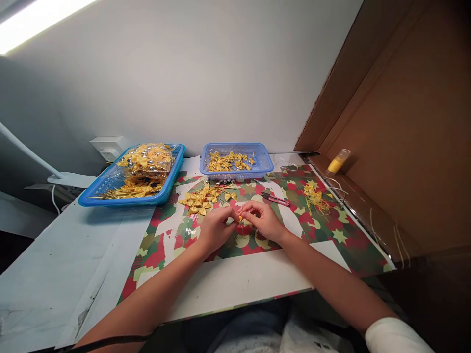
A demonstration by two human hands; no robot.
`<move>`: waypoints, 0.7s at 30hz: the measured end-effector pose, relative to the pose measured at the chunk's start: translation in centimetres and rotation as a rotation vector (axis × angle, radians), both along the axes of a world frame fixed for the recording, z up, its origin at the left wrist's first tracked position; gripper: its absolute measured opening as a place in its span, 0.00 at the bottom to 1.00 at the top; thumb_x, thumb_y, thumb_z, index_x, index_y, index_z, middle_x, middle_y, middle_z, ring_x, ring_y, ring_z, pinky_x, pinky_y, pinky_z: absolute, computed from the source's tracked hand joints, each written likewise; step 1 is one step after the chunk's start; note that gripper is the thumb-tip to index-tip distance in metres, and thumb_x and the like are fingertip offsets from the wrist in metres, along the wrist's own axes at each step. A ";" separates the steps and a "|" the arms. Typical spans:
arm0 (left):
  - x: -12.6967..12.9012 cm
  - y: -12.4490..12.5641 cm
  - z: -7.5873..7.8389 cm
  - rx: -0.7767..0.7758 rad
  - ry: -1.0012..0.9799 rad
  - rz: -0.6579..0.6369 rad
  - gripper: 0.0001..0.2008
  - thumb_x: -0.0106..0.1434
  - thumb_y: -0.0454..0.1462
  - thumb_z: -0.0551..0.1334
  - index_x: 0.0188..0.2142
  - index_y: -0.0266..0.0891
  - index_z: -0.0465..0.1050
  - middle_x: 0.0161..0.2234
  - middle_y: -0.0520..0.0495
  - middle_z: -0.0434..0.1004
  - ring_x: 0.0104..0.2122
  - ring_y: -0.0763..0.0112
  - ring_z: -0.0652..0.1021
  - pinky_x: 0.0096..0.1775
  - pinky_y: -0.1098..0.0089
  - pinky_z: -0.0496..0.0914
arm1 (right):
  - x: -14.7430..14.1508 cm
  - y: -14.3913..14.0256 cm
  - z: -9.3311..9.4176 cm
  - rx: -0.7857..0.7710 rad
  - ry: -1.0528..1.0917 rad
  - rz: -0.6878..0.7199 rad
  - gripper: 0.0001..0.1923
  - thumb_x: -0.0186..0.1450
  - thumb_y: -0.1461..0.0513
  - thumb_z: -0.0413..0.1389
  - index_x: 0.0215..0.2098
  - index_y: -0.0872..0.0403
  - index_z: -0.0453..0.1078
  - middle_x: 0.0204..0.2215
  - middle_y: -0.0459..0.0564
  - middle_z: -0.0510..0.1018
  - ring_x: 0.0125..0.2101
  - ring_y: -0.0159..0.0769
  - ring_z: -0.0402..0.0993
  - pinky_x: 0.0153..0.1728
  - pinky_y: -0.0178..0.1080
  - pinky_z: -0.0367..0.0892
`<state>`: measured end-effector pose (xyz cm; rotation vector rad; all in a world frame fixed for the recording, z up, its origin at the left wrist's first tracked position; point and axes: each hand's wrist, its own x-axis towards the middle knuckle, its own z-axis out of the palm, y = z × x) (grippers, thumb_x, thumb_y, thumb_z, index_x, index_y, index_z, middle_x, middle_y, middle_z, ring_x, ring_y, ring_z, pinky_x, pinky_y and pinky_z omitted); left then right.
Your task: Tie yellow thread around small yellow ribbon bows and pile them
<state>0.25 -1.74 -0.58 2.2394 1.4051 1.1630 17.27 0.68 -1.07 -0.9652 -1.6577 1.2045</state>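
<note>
My left hand and my right hand meet over the patterned mat, fingertips pinched together. Between them is a small yellow ribbon bow, mostly covered by the fingers. Both hands are closed on it. Just beyond my left hand lies a loose pile of yellow ribbon bows with thin stems. Pink-handled thread snips rest on the mat beyond my right hand.
A blue tray heaped with yellow bows and a clear bag stands left. Behind is a smaller blue basket holding bows. Yellow thread scraps lie right, near a yellow thread spool. Cardboard walls the right side.
</note>
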 end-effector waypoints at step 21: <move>-1.0 2.6 -0.5 -0.132 -0.032 0.100 0.06 0.53 0.28 0.60 0.24 0.40 0.70 0.25 0.52 0.74 0.28 0.70 0.71 0.31 0.72 0.63 | 4.8 -0.8 8.6 -0.014 0.602 -0.002 0.15 0.59 0.51 0.61 0.30 0.46 0.60 0.16 0.36 0.51 0.14 0.27 0.47 0.16 0.32 0.63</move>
